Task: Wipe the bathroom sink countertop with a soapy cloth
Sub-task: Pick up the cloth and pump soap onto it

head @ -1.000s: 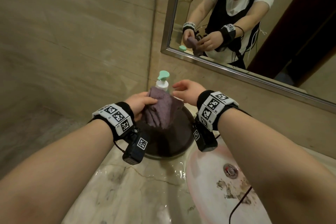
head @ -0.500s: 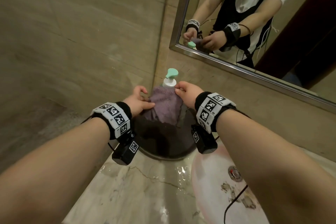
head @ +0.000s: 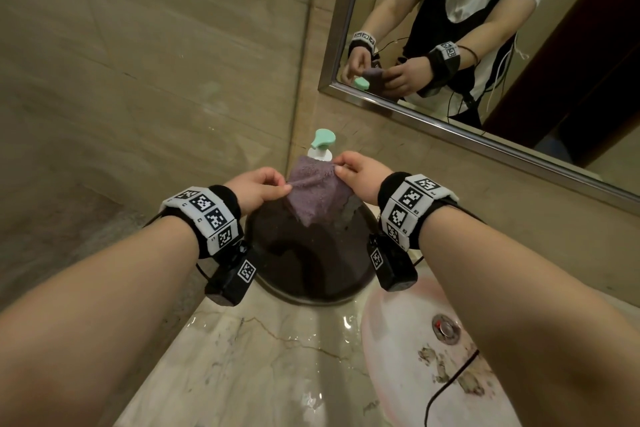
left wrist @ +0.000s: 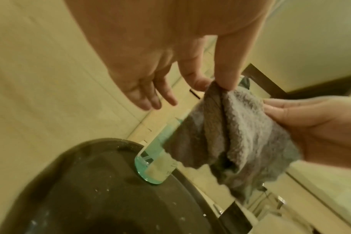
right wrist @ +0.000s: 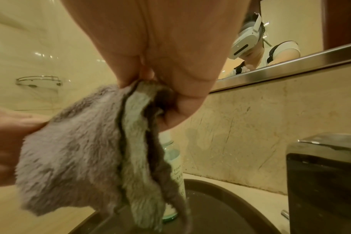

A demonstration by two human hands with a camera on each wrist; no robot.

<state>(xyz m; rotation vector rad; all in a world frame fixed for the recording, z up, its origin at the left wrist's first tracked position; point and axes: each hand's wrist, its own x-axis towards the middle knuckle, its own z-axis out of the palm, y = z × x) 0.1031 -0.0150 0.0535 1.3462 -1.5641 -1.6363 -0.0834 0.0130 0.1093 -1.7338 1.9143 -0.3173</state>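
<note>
A purple fluffy cloth hangs stretched between both hands above a dark round tray. My left hand pinches the cloth's left top corner with thumb and forefinger, its other fingers loose; the left wrist view shows that left hand on the cloth. My right hand pinches the right top corner. In the right wrist view the right hand holds the cloth in folds. A soap pump bottle with a green top stands on the tray just behind the cloth.
The wet marble countertop lies below my arms, with the white sink basin and its drain at the right. A mirror hangs on the back wall, a tiled wall stands at the left. A dark boxy object sits right of the tray.
The right hand has taken hold of the cloth's edge. Both hands have drawn the bunched cloth apart, so it now hangs spread in front of the bottle.
</note>
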